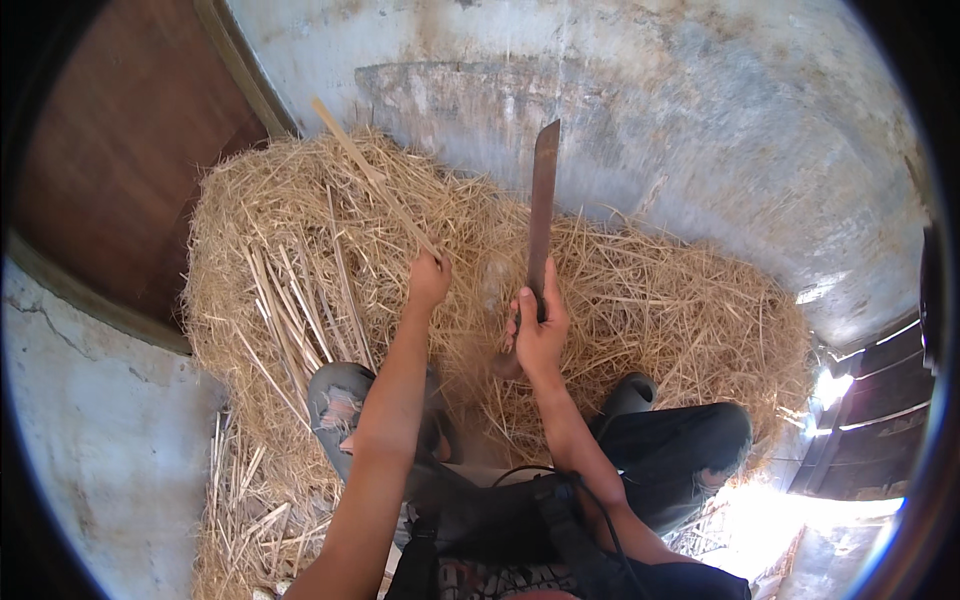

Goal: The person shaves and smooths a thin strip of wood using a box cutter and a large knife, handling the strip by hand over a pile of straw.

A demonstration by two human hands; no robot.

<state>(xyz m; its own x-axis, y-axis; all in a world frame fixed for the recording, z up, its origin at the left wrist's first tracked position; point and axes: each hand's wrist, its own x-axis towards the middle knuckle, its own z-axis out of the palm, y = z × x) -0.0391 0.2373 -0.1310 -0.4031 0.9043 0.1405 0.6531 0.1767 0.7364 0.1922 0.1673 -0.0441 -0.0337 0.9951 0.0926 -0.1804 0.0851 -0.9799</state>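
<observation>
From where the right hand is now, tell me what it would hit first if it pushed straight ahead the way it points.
Probably the heap of dry yellow straw lying just beyond the right hand, which grips a long rusty flat blade pointing toward the grey concrete wall. Depth is hard to judge.

**Tight room over the straw**

My knees (340, 400) are hemming me in below, and the straw heap (640, 300) is filling the floor ahead. The grey wall (700, 130) is closing off the far side; open air is remaining above the heap.
</observation>
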